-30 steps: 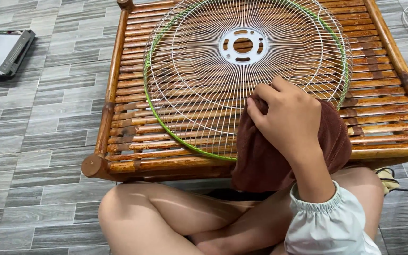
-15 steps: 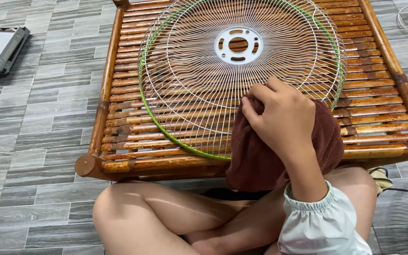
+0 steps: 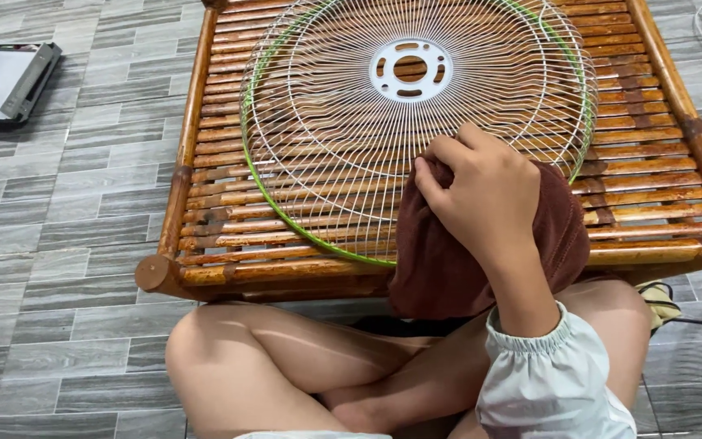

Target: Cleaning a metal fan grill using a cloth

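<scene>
A round wire fan grille [image 3: 327, 130] with a green rim and a white centre ring lies flat on a low bamboo table [image 3: 652, 162]. My right hand [image 3: 481, 195] presses a dark brown cloth [image 3: 448, 276] against the grille's near edge. Its fingers are closed on a bunched fold of the cloth. The rest of the cloth hangs over the table's front rail toward my lap. A white elastic-cuffed sleeve covers my forearm. My left hand is out of sight.
My crossed bare legs [image 3: 286, 358] sit against the table's front on a grey tiled floor [image 3: 67, 244]. A flat grey device [image 3: 2, 81] lies on the floor at the far left. Thin cables run along the right edge.
My right hand and the cloth have crept slightly left and up along the grille's near rim. The grip on the cloth is unchanged.
</scene>
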